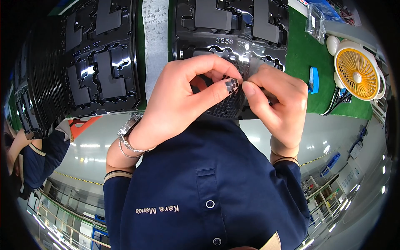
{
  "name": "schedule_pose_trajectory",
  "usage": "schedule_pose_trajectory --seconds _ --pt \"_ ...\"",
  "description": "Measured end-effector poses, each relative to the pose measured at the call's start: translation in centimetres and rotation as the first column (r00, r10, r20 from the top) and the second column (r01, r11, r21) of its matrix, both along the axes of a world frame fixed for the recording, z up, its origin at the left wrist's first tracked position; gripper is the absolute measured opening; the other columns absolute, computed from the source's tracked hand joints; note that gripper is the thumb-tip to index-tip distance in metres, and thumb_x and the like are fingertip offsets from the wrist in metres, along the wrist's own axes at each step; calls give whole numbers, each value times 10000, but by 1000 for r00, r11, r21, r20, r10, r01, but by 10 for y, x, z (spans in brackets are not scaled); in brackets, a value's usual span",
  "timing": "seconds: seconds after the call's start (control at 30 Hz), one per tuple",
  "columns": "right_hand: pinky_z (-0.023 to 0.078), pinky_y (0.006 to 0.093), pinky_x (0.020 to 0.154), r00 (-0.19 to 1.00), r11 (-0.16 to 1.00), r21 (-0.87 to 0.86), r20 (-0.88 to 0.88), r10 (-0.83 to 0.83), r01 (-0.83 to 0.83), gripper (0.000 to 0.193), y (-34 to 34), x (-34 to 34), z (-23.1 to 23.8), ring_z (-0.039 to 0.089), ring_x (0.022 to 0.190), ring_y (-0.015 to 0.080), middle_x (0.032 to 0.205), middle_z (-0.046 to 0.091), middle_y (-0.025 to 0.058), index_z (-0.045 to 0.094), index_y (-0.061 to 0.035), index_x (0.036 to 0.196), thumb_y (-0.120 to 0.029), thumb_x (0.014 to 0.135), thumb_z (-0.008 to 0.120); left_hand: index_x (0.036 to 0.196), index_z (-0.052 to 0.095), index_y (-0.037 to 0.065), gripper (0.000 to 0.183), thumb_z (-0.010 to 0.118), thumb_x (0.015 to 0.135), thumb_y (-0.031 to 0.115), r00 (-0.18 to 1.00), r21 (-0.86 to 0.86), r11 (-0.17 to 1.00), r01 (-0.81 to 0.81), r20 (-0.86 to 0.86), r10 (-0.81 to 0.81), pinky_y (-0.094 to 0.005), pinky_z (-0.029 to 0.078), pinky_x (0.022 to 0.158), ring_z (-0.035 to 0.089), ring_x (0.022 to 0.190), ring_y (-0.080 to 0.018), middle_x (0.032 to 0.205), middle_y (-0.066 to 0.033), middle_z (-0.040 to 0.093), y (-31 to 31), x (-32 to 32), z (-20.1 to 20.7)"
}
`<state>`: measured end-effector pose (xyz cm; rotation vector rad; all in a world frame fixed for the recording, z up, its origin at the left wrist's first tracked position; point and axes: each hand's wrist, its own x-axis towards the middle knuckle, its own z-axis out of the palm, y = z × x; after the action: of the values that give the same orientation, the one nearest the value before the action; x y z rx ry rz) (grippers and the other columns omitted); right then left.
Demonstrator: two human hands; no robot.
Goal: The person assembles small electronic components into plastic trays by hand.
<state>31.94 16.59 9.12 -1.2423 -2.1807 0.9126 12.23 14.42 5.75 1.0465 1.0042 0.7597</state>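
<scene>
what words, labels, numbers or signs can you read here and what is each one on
I can't copy wording out, but here is where it stands:
Right tray: one raised line, letters and digits, legible
Left tray: similar raised line, fainter
White paper: handwriting, mostly too blurred
Navy shirt: pale stitched letters, upside down, legible
Far board: too small to read

Left and right hands (177, 93) (283, 100) close together, fingers (212, 62) curled, grip unclear
</scene>
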Motion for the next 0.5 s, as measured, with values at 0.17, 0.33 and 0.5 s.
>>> schedule_pose_trajectory --seconds 0.17,0.33,0.5 --pt "387 312 430 999 999 -23 -26 48 -48 97 -1 1 -4 522 471 183 607 558 46 634 -38 743 -73 780 716 1015 645 -10 147 649 900 81 999 -22 1000 10 39 -9 -218 477 752 595 858 -69 934 -20 648 1 -2 -2" --pt "388 318 428 998 998 -10 -11 56 -56 114 -1 0 -4 525 472 190 599 552 40 627 -48 726 -89 786 715 1023 642 -11 147 642 903 74 998 -8 1000 4 57 -3 -220 477 756 592 865 -70 938 -18 645 0 -1 -4" --pt "412 336 444 998 994 92 45 49 -53 124 -2 -1 -7 548 495 213 627 571 54 629 -48 734 -98 781 733 1014 651 -9 137 636 901 66 1000 -9 1000 0 2 0 -221 480 746 598 855 -70 941 -19 648 1 -1 -2"
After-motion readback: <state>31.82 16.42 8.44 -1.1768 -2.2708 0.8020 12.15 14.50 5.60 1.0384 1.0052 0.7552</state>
